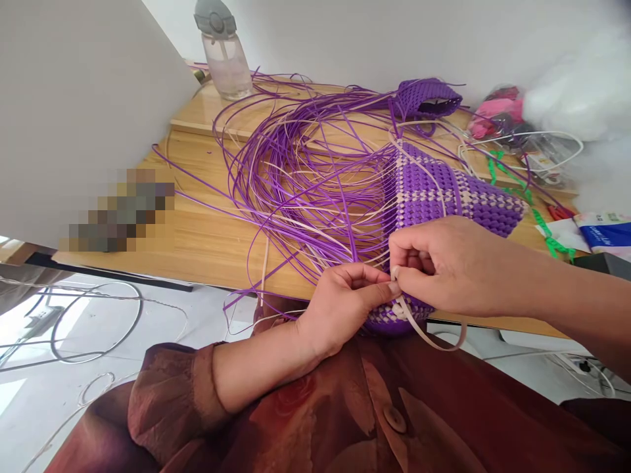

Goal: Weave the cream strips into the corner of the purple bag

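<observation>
A purple and cream woven basket (434, 187) lies on its side at the table's front edge, close to my body. Many long purple and cream plastic strands (296, 171) fan out from its edge to the left. My left hand (345, 299) pinches at the basket's near edge, thumb and forefinger together. Right against it, my right hand (434, 263) is closed with its fingertips on a cream strip. A loop of cream strip (428, 338) hangs below the two hands. The exact spot between the fingertips is partly hidden.
At the back stand a clear bottle with a grey lid (224, 56) and a smaller purple woven piece (426, 98). A green tape measure (547, 230), a pink bag (495, 115) and a blue packet (606, 233) lie right. Cables (98, 315) trail over the floor.
</observation>
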Demonstrator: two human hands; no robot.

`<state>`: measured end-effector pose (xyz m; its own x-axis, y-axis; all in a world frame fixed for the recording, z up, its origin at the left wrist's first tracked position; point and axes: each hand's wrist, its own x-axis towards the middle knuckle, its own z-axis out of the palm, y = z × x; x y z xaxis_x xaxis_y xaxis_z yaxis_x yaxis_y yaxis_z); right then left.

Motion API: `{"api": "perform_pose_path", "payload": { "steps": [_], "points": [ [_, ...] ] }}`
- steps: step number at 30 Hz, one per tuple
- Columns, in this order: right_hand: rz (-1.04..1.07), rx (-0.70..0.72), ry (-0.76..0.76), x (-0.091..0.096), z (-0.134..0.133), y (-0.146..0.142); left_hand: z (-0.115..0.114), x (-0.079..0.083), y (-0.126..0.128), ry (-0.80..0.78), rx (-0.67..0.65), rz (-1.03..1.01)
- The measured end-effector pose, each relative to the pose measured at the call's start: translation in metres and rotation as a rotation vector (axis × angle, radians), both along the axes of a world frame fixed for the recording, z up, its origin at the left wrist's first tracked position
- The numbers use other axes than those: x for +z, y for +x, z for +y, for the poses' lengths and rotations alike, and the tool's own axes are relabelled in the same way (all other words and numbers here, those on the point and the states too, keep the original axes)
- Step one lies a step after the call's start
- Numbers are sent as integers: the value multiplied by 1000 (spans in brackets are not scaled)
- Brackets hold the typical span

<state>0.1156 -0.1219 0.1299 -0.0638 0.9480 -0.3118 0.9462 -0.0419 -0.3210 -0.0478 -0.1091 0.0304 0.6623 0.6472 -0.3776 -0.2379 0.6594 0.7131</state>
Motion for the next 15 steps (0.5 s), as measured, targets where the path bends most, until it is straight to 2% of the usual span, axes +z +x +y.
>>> {"api": "perform_pose_path", "payload": {
  "steps": [4,7,12,14,15],
  "points": [
    [90,80,1,1,-6,10,0,1,1,-26,-22,-12],
    [154,225,138,1,-18,27,0,3,1,-45,-42,-7],
    [-121,599,490,-5,-46,41,2,2,1,-22,-50,15],
    [-159,648,505,-6,-63,39,2,1,1,-10,-60,18],
    [-136,626,476,-6,-75,38,2,0,1,-2,-65,18]
  ]
}}
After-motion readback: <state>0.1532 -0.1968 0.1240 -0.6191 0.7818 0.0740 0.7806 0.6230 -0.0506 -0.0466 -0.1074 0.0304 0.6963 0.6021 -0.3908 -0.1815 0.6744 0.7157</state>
